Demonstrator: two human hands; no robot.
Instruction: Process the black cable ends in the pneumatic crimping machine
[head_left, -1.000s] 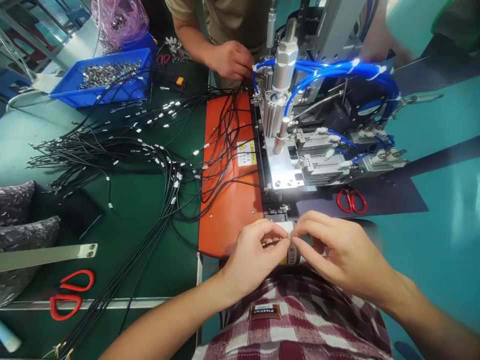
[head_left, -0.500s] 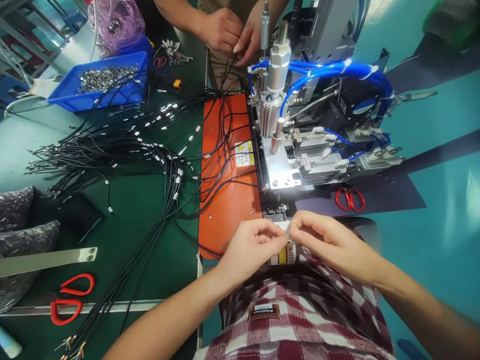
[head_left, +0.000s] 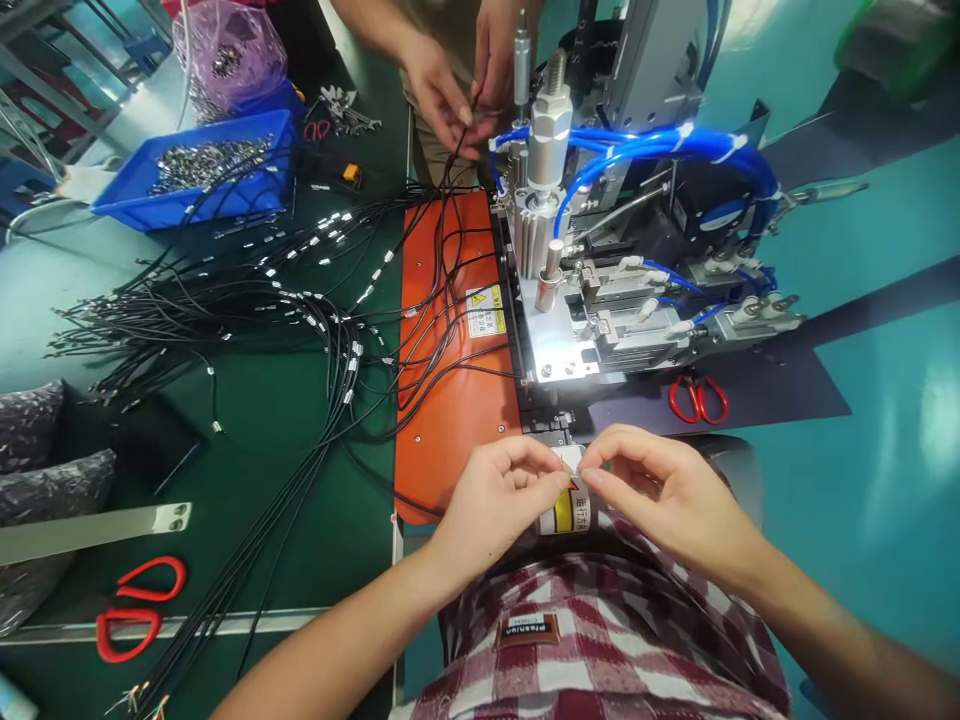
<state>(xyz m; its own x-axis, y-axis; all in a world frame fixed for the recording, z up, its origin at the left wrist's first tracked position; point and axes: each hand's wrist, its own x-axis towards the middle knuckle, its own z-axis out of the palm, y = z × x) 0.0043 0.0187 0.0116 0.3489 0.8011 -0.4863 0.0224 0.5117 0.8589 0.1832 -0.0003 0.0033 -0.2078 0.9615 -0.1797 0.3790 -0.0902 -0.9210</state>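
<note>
My left hand (head_left: 517, 495) and my right hand (head_left: 652, 490) meet fingertip to fingertip at the near end of the machine. Both are closed in a pinch. Something small and thin shows between the fingertips, too fine to name. Just below them is a rounded part with a yellow and white label (head_left: 571, 512). Beyond my hands lies an orange plate (head_left: 457, 430), crossed by black cables (head_left: 446, 300) that run up to the machine's edge.
The metal machine (head_left: 555, 310) with blue air hoses (head_left: 660, 140) stands ahead. A co-worker's hands (head_left: 457, 95) hold black cables. To the left are a blue bin (head_left: 127, 195) of metal parts, cable bundles (head_left: 150, 310) and red-handled scissors (head_left: 131, 630). Other red-handled scissors (head_left: 697, 400) lie right.
My fingertips have drawn slightly apart, still pinching. The co-worker's hands have opened somewhat and shifted along the cables. The view has moved slightly.
</note>
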